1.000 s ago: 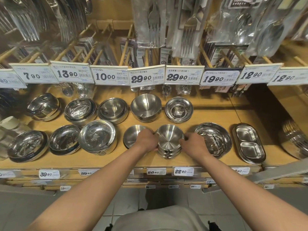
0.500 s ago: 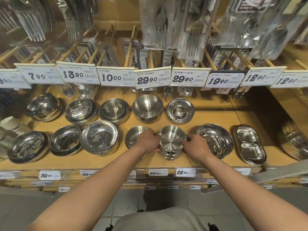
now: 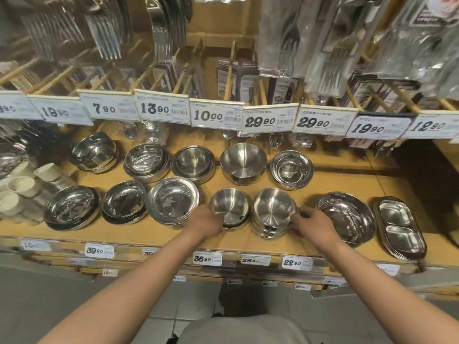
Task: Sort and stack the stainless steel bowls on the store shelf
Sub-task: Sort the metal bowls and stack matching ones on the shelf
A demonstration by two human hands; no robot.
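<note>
Near the front edge of the shelf (image 3: 323, 175): left hand (image 3: 206, 220) curled round small bowl (image 3: 229, 207), right hand (image 3: 311, 224) pinching the bowl stack (image 3: 273, 214) beside it. Lift slowly, keep level (steel slips), set gently on top.

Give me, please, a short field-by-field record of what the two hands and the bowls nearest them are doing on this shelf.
left hand: grips the tilted small bowl by its near rim
right hand: fingers on the side of the bowl stack
divided tray: far right, untouched
shelf: wooden, price tags along its front
</note>
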